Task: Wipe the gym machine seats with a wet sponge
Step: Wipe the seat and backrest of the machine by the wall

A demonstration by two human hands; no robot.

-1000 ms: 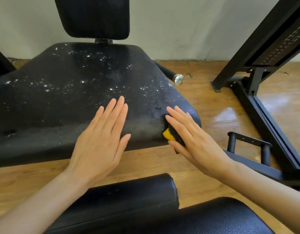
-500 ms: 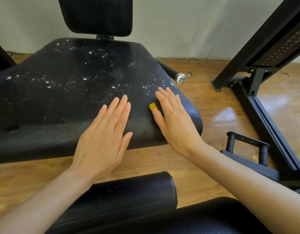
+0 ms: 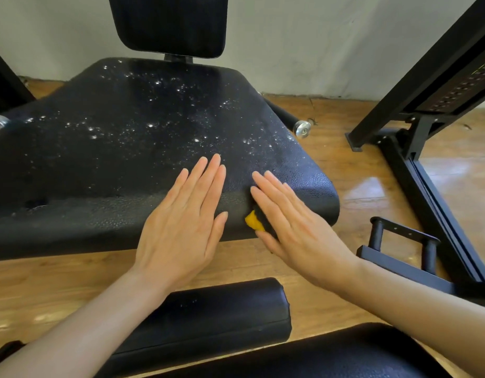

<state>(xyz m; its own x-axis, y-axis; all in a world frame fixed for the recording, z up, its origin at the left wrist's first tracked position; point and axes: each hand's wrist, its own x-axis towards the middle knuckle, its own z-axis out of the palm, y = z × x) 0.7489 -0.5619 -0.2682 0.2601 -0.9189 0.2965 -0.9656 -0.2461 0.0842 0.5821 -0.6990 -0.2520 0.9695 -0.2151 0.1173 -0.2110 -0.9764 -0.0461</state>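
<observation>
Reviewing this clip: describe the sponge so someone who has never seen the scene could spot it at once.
Start at the big black seat speckled with water droplets. At its front right edge, the right hand presses flat on the sponge. Only a small yellow corner shows beside the palm, the one bright spot against the black padding.

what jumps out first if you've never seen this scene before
Two bare hands lie flat on the front edge of a black seat: the left hand presses the pad directly, the right hand presses a yellow sponge against it. Behind them, white droplets speckle the seat.
</observation>
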